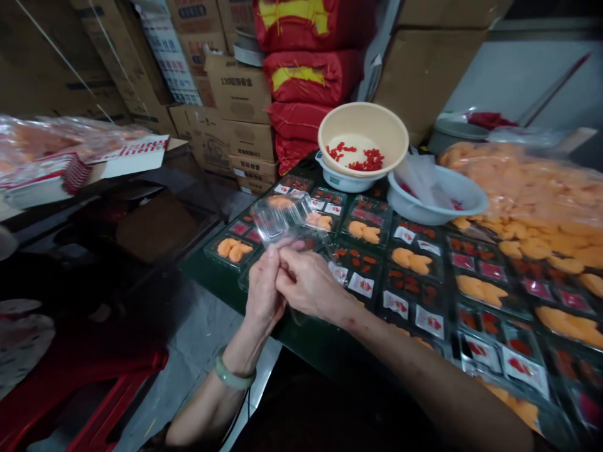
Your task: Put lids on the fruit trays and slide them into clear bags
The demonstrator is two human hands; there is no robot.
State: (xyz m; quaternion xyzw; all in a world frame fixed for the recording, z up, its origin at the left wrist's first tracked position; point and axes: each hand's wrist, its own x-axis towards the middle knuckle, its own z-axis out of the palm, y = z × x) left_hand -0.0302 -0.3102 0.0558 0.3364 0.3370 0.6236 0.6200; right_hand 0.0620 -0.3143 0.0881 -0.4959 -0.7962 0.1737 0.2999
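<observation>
- Both hands are up in front of us at the near edge of the table (213,274), meeting over the left end of the spread.
- The left hand (262,295) is closed to a pinch, its fingertips nipping the lower edge of a clear plastic lid (285,218). A green bangle (234,376) sits on that wrist.
- The right hand (311,285) presses against the left, and its thumb and fingers grip the same edge of the lid.
- The lid is held in the air, tilted up and away from us. It hangs above the trays (360,267) and rests on none of them.
- Now the spread: row after row of dark trays covers the table. As far as we can see, each has orange pieces (233,249) in one compartment, red bits in another and small sachets (362,284) beside them.
- By our reading the filling is largely done on the rows in view.
- The covering is harder to call. There is glare on the nearest trays at lower right, but we cannot tell which ones carry a lid.
- Supplies remain. Red berries (370,162) lie in the beige bowl (387,129), which is stacked on another bowl. A white bowl (424,213) stands just beside it.
- On the right, a big bag (522,182) of orange pieces slumps on the table, with loose ones spilled among the trays.
- Cartons (238,88) and red sacks (306,75) are stacked behind.
</observation>
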